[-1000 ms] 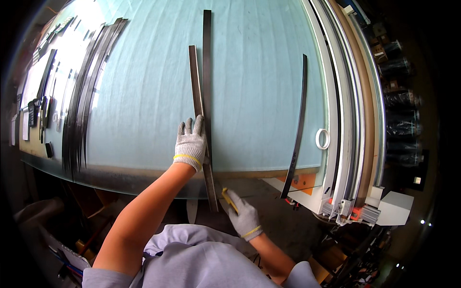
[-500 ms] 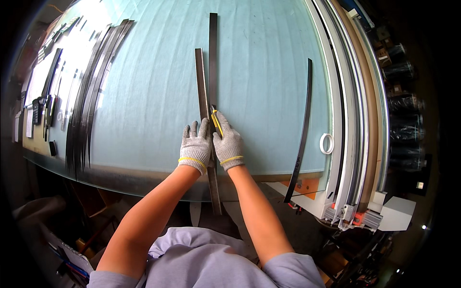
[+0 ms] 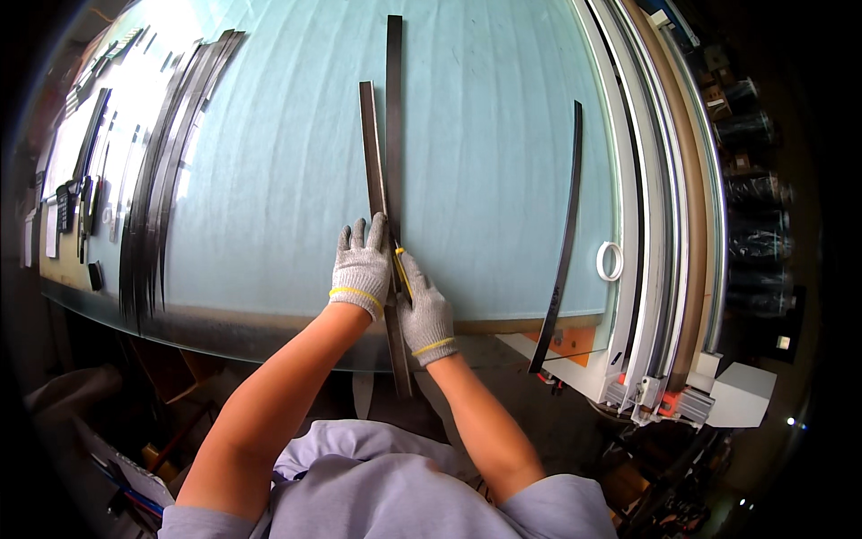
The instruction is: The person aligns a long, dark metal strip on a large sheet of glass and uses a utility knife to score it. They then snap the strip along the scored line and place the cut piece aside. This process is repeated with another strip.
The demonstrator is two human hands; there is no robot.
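Both hands wear grey knit gloves with yellow cuff bands. My left hand (image 3: pixel 361 268) presses down on a dark metal straightedge (image 3: pixel 371 144), its fingers stretched forward and a little apart. Beside the straightedge lies a long dark flat strip (image 3: pixel 394 108), which passes beneath it near my hands and reaches toward me. In my right hand (image 3: pixel 425 314) is a yellow utility knife (image 3: pixel 401 269), its tip pointing away from me against the strip along the straightedge. The fingers of that hand are wrapped round the knife.
A bundle of dark strips (image 3: pixel 171 162) lies on the left of the pale green glass-topped table (image 3: pixel 269 162). At the right are a single curved dark strip (image 3: pixel 567 207) and a white tape roll (image 3: pixel 610 261). Long rails (image 3: pixel 669 180) edge the right side. A calculator (image 3: pixel 65 205) sits far left.
My right hand has drawn the knife toward me along the straightedge. My left hand stays on the straightedge. The whole view has shifted slightly.
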